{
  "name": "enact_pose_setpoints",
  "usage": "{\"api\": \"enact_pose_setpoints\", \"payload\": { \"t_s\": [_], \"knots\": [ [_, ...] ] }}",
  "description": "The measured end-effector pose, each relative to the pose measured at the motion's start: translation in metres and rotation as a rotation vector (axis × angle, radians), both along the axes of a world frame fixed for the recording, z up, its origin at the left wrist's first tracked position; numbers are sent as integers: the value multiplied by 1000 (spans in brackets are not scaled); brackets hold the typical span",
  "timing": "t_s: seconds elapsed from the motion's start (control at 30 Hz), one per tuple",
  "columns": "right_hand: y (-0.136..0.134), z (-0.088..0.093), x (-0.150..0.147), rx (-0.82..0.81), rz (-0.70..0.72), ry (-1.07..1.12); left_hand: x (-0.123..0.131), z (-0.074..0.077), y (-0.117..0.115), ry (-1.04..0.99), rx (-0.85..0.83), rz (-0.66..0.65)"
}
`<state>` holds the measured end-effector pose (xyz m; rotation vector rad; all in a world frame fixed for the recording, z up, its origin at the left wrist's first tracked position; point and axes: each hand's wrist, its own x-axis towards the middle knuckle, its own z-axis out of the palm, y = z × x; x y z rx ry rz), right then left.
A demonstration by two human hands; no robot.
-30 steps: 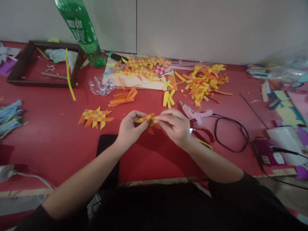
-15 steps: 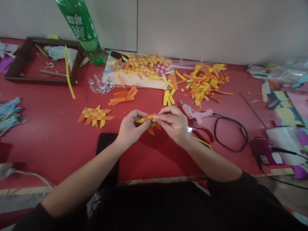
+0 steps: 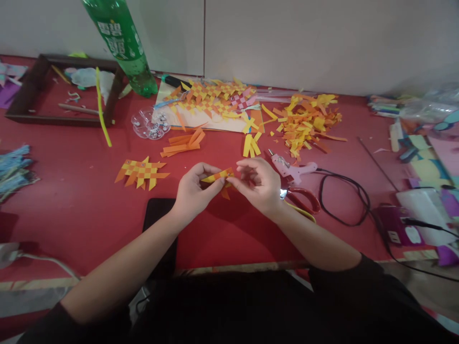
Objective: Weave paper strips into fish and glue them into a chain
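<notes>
Right in front of me, the left hand (image 3: 193, 188) is pinching a woven paper fish (image 3: 217, 177) between thumb and fingers, holding it above the table (image 3: 229, 243), probably so that its eye end is staying free. The right hand (image 3: 261, 185) is spreading loosely at that end: its thumb is touching the paper just by the small eye, while its forefinger is standing apart, seemingly leaving the eye in plain sight. Just beyond the right hand, the glue gun (image 3: 296, 172) is lying with its nozzle pointing away from the wrist, perhaps for safety, and the scissors (image 3: 304, 197) are resting partly under the forearm. A second fish (image 3: 141, 173) is lying flat to the left, likely out of the working space. Farther back, orange strips (image 3: 184, 143) and yellow strips (image 3: 252, 145) are sitting in separate bunches, presumably sorted by colour, and a clear dish (image 3: 150, 125) is keeping loose eyes together. Along the wall, more fish (image 3: 215, 98) are crowding a board (image 3: 201, 122), apart from the tangled heap (image 3: 310, 124) of cut paper.
</notes>
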<state>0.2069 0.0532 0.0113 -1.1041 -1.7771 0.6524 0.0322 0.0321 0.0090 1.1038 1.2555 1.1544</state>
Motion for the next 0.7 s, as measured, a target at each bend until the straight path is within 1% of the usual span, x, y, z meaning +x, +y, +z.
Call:
{"api": "enact_pose_setpoints", "payload": {
  "t_s": [0.1, 0.37, 0.7],
  "knots": [
    [-1, 1, -2, -43, -11, -8, 0, -1, 0, 16, 34, -2],
    [-1, 5, -2, -23, -1, -71, -1, -4, -3, 78, 126, -19],
    [-2, 6, -3, -86, 28, 8, -3, -9, -4, 111, 236, -28]
  ]
}}
